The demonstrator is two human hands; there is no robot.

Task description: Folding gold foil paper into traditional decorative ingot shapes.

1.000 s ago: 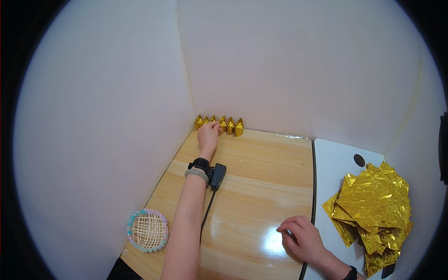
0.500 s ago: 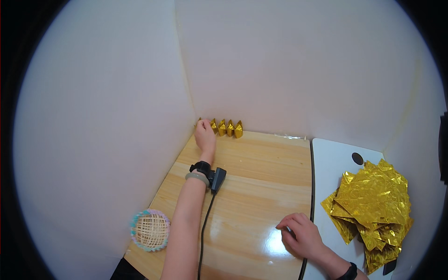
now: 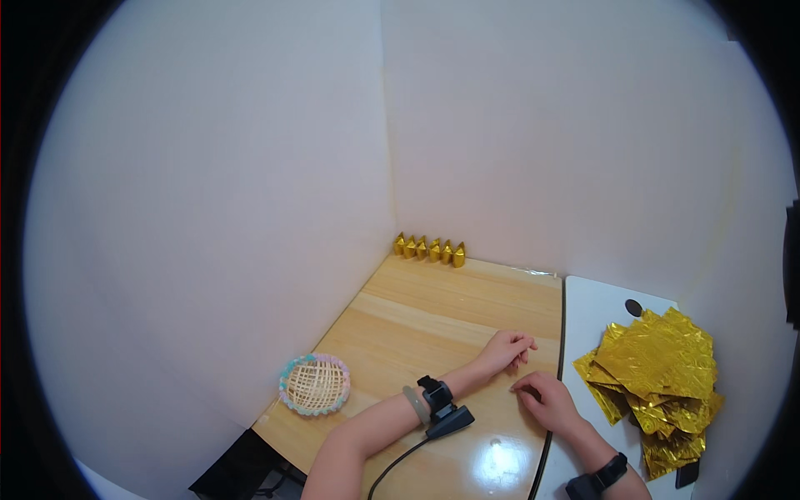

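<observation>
My left hand (image 3: 504, 352) is over the right part of the wooden table, its fingers loosely bent and apart, with nothing seen in them. Just beside it, nearer to me, my right hand (image 3: 546, 402) rests by the table's right edge. Its fingers curl loosely with a gap at the thumb, and no held thing shows. Several folded gold-foil paper ingots (image 3: 434, 250) stand upright in a row at the far corner, against the back wall. To the right of my right hand lies a heaped stack of gold foil sheets (image 3: 658, 358).
A small woven basket (image 3: 315, 385) with a pastel rim sits at the table's left edge. The stack lies on a white board (image 3: 583, 312) adjoining the wooden tabletop (image 3: 400, 333). Pale walls enclose the left and back. A black cable (image 3: 400, 460) runs from my left wrist device.
My left hand has let go of an ingot at the row's left end and come back right, close to my right hand. The view has shifted, so the scene sits differently.
</observation>
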